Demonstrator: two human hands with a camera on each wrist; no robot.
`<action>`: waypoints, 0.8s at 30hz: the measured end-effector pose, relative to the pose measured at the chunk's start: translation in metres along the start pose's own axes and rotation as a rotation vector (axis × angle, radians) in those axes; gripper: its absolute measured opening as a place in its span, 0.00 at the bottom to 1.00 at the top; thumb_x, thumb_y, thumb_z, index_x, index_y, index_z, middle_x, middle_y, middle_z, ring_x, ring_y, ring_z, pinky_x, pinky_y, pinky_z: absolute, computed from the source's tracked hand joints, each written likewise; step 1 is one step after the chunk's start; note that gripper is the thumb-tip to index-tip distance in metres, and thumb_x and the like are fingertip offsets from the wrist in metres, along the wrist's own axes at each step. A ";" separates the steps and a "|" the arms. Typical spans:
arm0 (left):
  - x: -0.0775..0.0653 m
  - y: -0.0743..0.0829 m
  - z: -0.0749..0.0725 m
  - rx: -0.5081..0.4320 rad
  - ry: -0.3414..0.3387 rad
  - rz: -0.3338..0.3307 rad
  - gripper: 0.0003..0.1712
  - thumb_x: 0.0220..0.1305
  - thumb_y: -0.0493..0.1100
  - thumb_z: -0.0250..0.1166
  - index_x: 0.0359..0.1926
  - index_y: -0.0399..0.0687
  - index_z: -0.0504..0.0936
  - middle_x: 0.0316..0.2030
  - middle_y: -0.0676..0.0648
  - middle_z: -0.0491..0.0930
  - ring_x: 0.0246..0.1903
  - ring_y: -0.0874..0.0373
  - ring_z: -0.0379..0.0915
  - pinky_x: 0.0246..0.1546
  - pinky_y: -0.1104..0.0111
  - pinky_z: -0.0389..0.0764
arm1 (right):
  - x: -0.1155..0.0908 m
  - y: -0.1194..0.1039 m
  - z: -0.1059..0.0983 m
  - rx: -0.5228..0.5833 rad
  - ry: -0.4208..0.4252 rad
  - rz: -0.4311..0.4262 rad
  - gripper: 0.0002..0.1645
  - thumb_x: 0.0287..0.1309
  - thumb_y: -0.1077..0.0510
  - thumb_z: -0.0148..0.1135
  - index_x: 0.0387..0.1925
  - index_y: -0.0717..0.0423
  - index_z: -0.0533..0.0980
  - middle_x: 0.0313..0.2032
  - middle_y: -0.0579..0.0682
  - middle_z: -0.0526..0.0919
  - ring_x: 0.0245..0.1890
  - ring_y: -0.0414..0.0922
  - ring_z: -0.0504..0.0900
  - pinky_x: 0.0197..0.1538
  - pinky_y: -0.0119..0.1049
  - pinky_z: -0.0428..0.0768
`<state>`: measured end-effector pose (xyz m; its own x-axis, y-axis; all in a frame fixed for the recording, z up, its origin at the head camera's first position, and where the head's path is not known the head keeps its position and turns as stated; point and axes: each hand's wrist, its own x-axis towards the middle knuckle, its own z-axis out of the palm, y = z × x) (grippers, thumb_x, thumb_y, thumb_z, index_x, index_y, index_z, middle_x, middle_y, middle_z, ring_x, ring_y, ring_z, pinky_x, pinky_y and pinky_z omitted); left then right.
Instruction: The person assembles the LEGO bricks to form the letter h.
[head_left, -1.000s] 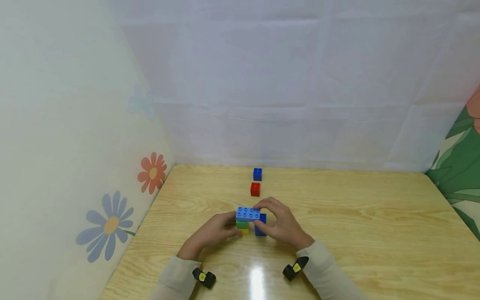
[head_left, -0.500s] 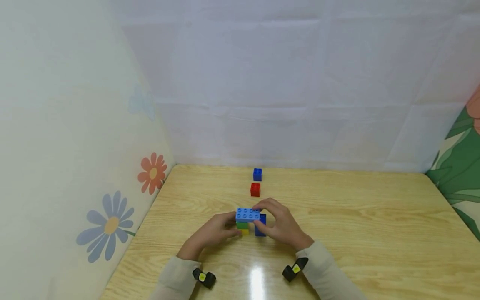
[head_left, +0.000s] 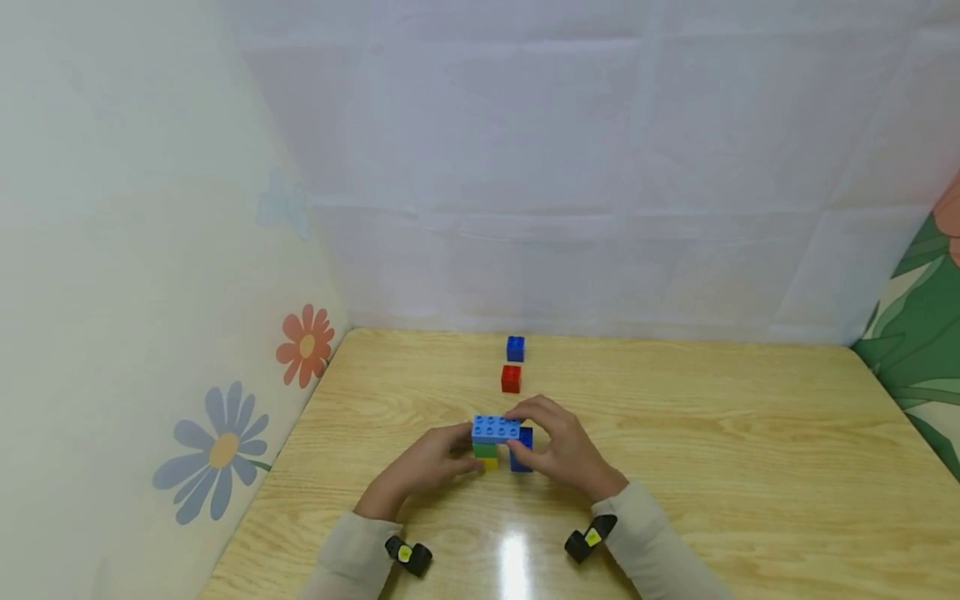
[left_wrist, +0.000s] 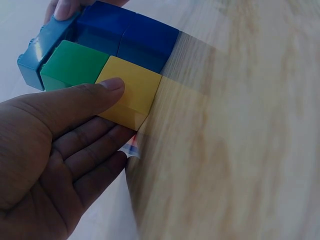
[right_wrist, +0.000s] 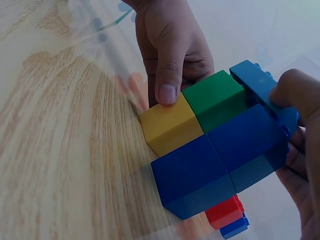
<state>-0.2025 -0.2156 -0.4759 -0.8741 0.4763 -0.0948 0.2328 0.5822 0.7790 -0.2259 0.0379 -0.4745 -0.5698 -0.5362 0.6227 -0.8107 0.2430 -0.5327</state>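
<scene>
A light blue eight-stud toy brick (head_left: 495,430) lies across the top of a green brick (left_wrist: 75,65), studs up. Under the green one is a yellow brick (left_wrist: 137,90) standing on the table. Close beside this pair stands a stack of two dark blue bricks, the lower dark blue brick (right_wrist: 195,172) and the upper dark blue brick (right_wrist: 247,135). My left hand (head_left: 429,460) grips the yellow brick, thumb on its near face. At the light blue brick's right end, my right hand (head_left: 564,446) pinches it between thumb and fingers.
Beyond the stacks, a red brick (head_left: 511,380) sits on the wooden table (head_left: 712,450), with a small blue brick (head_left: 515,349) farther back. A white cloth backdrop (head_left: 570,250) rises at the far edge, and a flower-decorated wall (head_left: 150,292) borders the left.
The light blue brick has come down very slightly since the first frame. Both hands keep their hold in nearly the same place.
</scene>
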 end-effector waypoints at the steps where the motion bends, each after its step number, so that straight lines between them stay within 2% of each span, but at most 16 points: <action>1: 0.000 0.000 0.000 0.000 0.000 0.000 0.33 0.64 0.51 0.67 0.68 0.49 0.69 0.57 0.51 0.78 0.56 0.56 0.74 0.59 0.57 0.73 | 0.000 -0.001 0.000 -0.002 -0.001 -0.004 0.18 0.59 0.54 0.68 0.51 0.50 0.78 0.48 0.45 0.79 0.48 0.41 0.78 0.47 0.42 0.82; 8: 0.000 -0.002 0.000 -0.005 0.000 -0.002 0.32 0.64 0.51 0.67 0.67 0.51 0.70 0.56 0.53 0.78 0.56 0.56 0.74 0.59 0.57 0.73 | 0.001 -0.002 0.000 -0.007 -0.003 -0.031 0.18 0.59 0.56 0.67 0.51 0.52 0.78 0.48 0.46 0.79 0.47 0.41 0.78 0.46 0.44 0.83; 24: 0.001 -0.002 0.000 0.015 -0.007 -0.006 0.33 0.64 0.52 0.67 0.67 0.52 0.70 0.57 0.52 0.78 0.56 0.56 0.74 0.59 0.57 0.73 | 0.001 -0.002 0.003 0.002 0.005 -0.022 0.18 0.59 0.56 0.68 0.50 0.52 0.78 0.48 0.46 0.78 0.48 0.41 0.78 0.45 0.44 0.83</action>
<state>-0.2037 -0.2166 -0.4771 -0.8726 0.4773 -0.1035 0.2341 0.5948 0.7690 -0.2248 0.0349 -0.4743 -0.5528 -0.5372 0.6371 -0.8226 0.2295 -0.5203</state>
